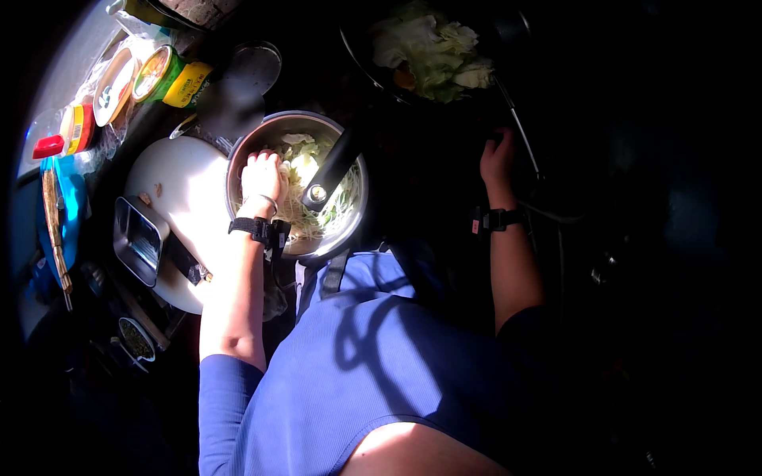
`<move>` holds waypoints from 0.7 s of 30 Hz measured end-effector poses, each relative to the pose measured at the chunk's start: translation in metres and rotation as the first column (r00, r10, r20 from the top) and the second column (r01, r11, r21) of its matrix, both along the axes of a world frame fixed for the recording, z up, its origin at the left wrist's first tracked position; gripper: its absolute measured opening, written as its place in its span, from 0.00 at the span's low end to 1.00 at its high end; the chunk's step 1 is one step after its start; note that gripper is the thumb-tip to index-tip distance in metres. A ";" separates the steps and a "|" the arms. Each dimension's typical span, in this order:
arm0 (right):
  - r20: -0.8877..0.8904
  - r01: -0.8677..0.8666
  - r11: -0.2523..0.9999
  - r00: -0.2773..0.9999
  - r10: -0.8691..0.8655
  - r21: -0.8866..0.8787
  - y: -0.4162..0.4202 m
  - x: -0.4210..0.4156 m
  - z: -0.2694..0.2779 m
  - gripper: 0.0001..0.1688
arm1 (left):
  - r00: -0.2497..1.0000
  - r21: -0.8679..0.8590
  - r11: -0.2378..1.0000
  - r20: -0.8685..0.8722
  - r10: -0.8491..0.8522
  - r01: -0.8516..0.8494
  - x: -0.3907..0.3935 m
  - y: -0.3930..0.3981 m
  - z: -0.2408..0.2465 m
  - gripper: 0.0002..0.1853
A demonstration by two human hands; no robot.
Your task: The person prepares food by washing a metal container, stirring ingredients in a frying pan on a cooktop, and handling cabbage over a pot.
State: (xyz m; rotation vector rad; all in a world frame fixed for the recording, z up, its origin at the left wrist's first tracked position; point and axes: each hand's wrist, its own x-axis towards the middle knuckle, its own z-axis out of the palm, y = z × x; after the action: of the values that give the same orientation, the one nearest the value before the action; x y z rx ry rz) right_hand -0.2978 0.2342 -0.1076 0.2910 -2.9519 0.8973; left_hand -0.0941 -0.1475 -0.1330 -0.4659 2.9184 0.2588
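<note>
A steel pot (359, 223) holds sprouts and pale cabbage leaves (303, 168). My left hand (264, 177) is inside it at the left, fingers curled at the leaves; bright light washes out what lies under them. Across the pot's upper right reaches a dark bar-like shape with a round metal end, perhaps a handle. In deep shadow my right hand (499, 156) is raised near a thin metal handle or rod (524, 134); whether it grips anything cannot be made out. Beyond it, a dark pan (357, 62) contains more cabbage leaves (434, 53).
A round white cutting board (178, 160) lies left of the pot, with an empty steel loaf-shaped tin (141, 241) and a knife (184, 259) on it. Jars (161, 74), a red-lidded container (77, 131) and a small dish of dark bits (137, 340) stand farther left.
</note>
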 end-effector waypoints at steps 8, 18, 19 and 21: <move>0.090 0.001 0.993 0.996 -0.011 0.117 0.002 -0.031 -0.001 0.15 | 0.996 0.043 0.996 -0.048 0.080 -0.078 0.008 0.005 -0.013 0.12; 0.042 0.047 0.998 0.998 -0.048 0.041 -0.016 -0.013 0.018 0.13 | 0.994 0.039 0.993 0.011 0.107 -0.107 -0.002 -0.006 -0.014 0.13; 0.008 0.055 0.998 0.998 -0.055 -0.005 -0.021 -0.003 0.027 0.13 | 0.993 0.060 0.991 0.037 0.115 -0.117 -0.003 -0.007 -0.011 0.13; -0.104 -0.051 0.998 0.994 0.047 -0.041 -0.017 0.011 0.020 0.10 | 0.994 0.085 0.992 0.063 0.088 -0.093 -0.007 -0.006 -0.001 0.12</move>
State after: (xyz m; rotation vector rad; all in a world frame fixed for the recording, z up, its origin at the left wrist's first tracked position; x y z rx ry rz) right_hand -0.2870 0.2173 -0.0878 0.3969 -2.8392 0.9216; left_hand -0.1006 -0.1536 -0.1340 -0.5826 2.8190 0.3770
